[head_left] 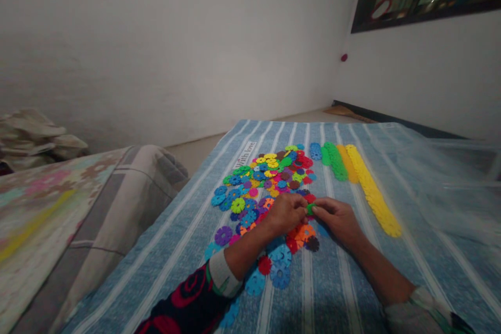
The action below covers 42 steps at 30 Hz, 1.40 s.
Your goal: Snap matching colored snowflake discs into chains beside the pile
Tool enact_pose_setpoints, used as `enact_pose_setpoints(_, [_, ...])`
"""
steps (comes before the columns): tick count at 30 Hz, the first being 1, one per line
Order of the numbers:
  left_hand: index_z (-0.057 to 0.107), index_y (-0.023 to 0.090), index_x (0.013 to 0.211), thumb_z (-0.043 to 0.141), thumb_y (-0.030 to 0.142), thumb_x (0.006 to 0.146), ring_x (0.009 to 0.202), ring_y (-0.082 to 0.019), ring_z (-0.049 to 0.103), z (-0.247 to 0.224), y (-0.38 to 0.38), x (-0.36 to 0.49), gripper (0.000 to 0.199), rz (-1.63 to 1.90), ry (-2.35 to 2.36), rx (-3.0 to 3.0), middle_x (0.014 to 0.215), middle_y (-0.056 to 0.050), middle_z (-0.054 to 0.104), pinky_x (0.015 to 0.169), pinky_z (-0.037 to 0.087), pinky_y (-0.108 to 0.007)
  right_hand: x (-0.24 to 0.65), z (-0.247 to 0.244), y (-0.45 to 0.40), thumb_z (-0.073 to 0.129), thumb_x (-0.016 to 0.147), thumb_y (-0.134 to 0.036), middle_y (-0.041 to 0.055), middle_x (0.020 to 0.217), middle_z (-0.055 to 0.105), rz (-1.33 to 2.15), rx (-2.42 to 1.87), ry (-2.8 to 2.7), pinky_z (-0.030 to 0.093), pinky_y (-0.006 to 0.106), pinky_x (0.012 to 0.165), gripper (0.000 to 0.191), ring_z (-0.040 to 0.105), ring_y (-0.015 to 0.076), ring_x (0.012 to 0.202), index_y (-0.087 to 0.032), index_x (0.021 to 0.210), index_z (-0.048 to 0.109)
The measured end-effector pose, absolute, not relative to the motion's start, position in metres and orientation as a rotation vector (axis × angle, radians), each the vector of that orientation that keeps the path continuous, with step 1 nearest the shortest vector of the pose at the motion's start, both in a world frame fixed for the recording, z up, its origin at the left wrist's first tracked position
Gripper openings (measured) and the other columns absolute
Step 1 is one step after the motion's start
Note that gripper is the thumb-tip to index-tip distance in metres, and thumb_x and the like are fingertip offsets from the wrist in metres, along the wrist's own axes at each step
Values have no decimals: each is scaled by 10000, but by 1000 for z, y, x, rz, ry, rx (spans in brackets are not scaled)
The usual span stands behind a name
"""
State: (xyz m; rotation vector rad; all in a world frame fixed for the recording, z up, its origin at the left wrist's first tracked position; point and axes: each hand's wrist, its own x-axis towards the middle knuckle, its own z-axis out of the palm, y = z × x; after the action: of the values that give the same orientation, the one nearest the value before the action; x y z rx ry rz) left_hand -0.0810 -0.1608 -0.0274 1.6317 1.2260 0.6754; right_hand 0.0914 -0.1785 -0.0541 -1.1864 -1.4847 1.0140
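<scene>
My right hand (340,220) pinches a small green notched disc (310,209) between thumb and fingertips. From the other side, the closed fingers of my left hand (287,212) meet the same disc. Both hands are over the right part of a loose pile of colourful notched plastic discs, among them a purple disc (223,236), a lime disc (238,205) and a light blue disc (255,282). Part of the pile is hidden under my left hand and forearm.
Right of the pile, overlapping discs lie in colour rows: blue (315,151), green (335,162), orange (348,165) and a long yellow row (373,190). A clear plastic container (462,185) stands at right. The striped cloth (156,271) lies beneath; a covered surface (97,209) is at left.
</scene>
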Motion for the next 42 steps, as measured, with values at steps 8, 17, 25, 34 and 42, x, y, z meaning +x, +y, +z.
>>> enact_pose_setpoints(8, [620, 179, 720, 643, 244, 672, 587, -144, 633, -26, -161, -79, 84, 729, 1134, 1468, 625, 11, 660, 577, 486, -249, 91, -59, -176, 676, 765, -372, 28, 742, 731, 1036, -1131, -1454, 502, 287, 658, 197, 658, 186, 695, -191, 800, 745])
enact_pose_setpoints(17, [629, 178, 691, 589, 264, 725, 574, -130, 592, -15, -145, -80, 101, 691, 1193, 1638, 599, 24, 610, 557, 467, -238, 84, -56, -170, 669, 766, -350, 1, 670, 673, 1075, -1089, -1379, 437, 250, 588, 179, 594, 144, 616, -172, 778, 689])
enact_pose_setpoints(25, [670, 145, 708, 555, 204, 755, 524, -112, 515, 12, -62, -57, 137, 582, 1336, 2129, 556, 25, 573, 530, 402, -227, 76, -57, -166, 606, 783, -327, -42, 577, 642, 1023, -1113, -1240, 453, 257, 600, 272, 591, 140, 554, -167, 1003, 583])
enact_pose_setpoints(34, [689, 141, 673, 547, 67, 715, 733, -168, 595, 5, 6, 11, 166, 466, 1465, 2419, 664, -29, 658, 692, 413, -252, 73, -58, -165, 571, 784, -257, -45, 565, 615, 1092, -1085, -1289, 430, 228, 561, 96, 581, 127, 535, -190, 849, 598])
enact_pose_setpoints(42, [692, 140, 685, 554, 53, 718, 790, -195, 619, -2, 22, 27, 167, 295, 1483, 2563, 747, -73, 684, 735, 414, -287, 72, -60, -163, 555, 782, -240, -56, 545, 569, 1078, -1097, -1320, 403, 227, 561, 90, 544, 117, 523, -190, 840, 602])
